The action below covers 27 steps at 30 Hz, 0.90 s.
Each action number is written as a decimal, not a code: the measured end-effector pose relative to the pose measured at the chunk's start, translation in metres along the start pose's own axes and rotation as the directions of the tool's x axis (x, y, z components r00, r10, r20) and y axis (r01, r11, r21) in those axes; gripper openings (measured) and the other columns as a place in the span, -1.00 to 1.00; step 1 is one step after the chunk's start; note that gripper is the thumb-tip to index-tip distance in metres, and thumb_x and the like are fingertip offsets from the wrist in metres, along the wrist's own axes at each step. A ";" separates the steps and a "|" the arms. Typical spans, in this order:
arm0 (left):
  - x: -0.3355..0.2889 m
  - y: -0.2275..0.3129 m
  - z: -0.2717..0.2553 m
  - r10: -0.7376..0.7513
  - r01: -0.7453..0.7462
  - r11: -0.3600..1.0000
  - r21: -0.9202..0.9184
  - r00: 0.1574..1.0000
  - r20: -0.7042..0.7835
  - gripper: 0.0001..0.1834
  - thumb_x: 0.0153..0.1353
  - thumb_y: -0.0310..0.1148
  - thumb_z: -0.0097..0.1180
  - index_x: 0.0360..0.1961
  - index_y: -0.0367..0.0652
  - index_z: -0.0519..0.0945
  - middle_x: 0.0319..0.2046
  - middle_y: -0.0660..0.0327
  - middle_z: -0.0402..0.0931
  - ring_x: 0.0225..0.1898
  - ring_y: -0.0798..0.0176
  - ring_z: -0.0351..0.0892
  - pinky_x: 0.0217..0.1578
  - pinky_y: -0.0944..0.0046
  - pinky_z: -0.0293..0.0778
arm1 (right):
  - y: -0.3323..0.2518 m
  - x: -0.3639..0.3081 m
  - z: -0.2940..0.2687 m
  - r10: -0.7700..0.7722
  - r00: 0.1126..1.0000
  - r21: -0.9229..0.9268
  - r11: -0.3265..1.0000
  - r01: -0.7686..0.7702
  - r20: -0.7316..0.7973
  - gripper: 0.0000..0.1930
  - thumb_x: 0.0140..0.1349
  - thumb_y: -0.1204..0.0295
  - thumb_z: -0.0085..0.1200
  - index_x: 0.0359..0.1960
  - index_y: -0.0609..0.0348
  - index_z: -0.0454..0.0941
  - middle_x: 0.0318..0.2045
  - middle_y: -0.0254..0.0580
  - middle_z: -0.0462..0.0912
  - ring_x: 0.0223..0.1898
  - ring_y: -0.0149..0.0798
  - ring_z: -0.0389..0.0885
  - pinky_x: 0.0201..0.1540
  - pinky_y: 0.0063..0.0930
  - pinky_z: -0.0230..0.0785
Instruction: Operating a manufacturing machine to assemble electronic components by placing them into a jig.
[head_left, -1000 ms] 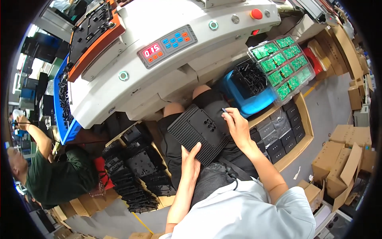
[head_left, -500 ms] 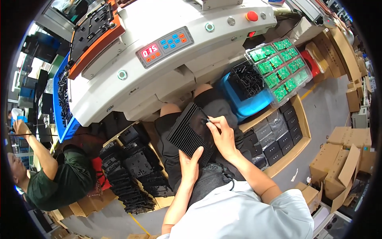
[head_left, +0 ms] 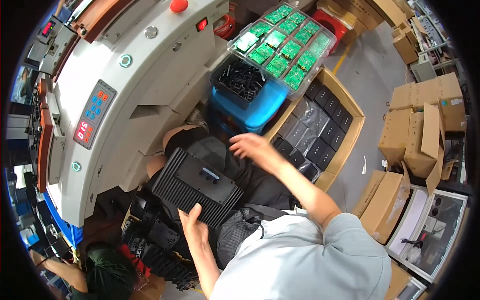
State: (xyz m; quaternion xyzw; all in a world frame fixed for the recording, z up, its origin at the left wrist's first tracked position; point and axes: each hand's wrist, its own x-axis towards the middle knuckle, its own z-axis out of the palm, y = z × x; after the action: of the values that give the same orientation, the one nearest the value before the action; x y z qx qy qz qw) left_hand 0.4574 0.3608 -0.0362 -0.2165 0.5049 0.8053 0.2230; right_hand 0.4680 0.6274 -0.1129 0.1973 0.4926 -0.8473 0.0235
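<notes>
Housing (head_left: 195,187) in left hand (head_left: 194,231)

The left hand (head_left: 194,229) is gripping the near edge of a ribbed black housing (head_left: 196,186) lying on the lap. The right hand (head_left: 251,146) is hovering, blurred and seemingly empty, beside a blue bin (head_left: 260,107).

The ribbed housing (head_left: 195,186) lies on the lap, machine (head_left: 115,95) left, cardboard box (head_left: 345,130) right.

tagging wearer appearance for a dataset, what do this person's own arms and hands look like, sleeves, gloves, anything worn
Both hands are bare: no gloves, and no rings or watch that I can make out. The left hand and the right hand come off bare forearms. The person wears a light grey short-sleeved shirt, whose right sleeve ends above the elbow. The right hand is motion-blurred, so fine detail is lost.
</notes>
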 end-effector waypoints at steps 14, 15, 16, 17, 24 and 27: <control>0.014 -0.008 0.007 -0.053 0.050 0.996 -0.072 0.998 -0.034 -0.47 0.18 -0.53 0.08 0.20 -0.15 0.33 -0.03 0.15 0.48 -0.02 0.17 0.53 -0.05 0.15 0.57 | 0.197 -0.070 -0.205 -0.160 0.759 -0.763 -0.045 -0.645 -0.632 -0.45 -0.08 0.29 0.36 -0.02 0.10 0.43 -0.10 -0.08 0.47 -0.01 0.00 0.44 0.04 -0.14 0.33; 0.014 -0.008 0.009 -0.060 0.057 0.995 -0.076 0.998 -0.035 -0.48 0.19 -0.52 0.08 0.20 -0.16 0.32 -0.03 0.14 0.48 -0.02 0.17 0.54 -0.06 0.16 0.59 | 0.192 -0.070 -0.211 -0.125 0.752 -0.758 -0.003 -0.652 -0.647 -0.56 -0.05 0.31 0.34 -0.10 0.09 0.51 -0.10 -0.05 0.50 0.00 0.03 0.47 0.04 -0.14 0.35; 0.014 -0.008 0.010 -0.067 0.064 0.995 -0.073 0.997 -0.035 -0.47 0.20 -0.52 0.08 0.21 -0.17 0.30 -0.03 0.12 0.48 -0.02 0.17 0.54 -0.06 0.15 0.59 | 0.182 -0.072 -0.214 -0.051 0.766 -0.768 0.080 -0.636 -0.640 -0.61 -0.03 0.33 0.31 -0.14 0.12 0.53 -0.12 0.01 0.53 0.00 0.06 0.49 0.03 -0.14 0.36; 0.012 -0.005 0.010 -0.067 0.065 0.995 -0.073 0.998 -0.021 -0.47 0.20 -0.50 0.08 0.21 -0.18 0.29 -0.03 0.11 0.48 -0.04 0.17 0.55 -0.07 0.16 0.59 | 0.167 -0.069 -0.211 0.025 0.787 -0.774 0.160 -0.612 -0.617 -0.66 -0.01 0.35 0.28 -0.18 0.15 0.55 -0.13 0.07 0.56 -0.01 0.08 0.51 0.02 -0.14 0.37; 0.008 0.000 0.012 -0.052 0.052 0.999 0.001 0.999 -0.015 -0.49 0.20 -0.45 0.13 0.17 -0.21 0.31 -0.07 0.11 0.50 -0.08 0.20 0.57 -0.10 0.22 0.60 | -0.027 -0.048 -0.063 -0.391 0.884 -0.771 0.634 0.057 -0.256 -0.79 0.11 0.68 -0.01 -0.24 0.20 0.57 -0.29 -0.10 0.67 -0.15 -0.04 0.62 -0.04 -0.29 0.41; 0.005 0.002 0.011 -0.088 0.090 0.996 -0.030 0.995 0.037 -0.49 0.19 -0.43 0.14 0.16 -0.25 0.32 -0.08 0.12 0.51 -0.06 0.22 0.56 -0.08 0.24 0.57 | -0.080 -0.042 0.014 -0.542 0.789 -0.728 0.409 0.550 0.290 -0.61 -0.09 0.79 -0.08 -0.26 0.11 0.62 -0.22 -0.19 0.67 0.03 -0.09 0.53 0.12 -0.27 0.31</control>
State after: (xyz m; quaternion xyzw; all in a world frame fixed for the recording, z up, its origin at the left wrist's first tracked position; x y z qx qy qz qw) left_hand 0.4505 0.3707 -0.0336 -0.2280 0.4780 0.8061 0.2641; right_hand 0.4836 0.6501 -0.0259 -0.0083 0.8464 -0.5053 -0.1678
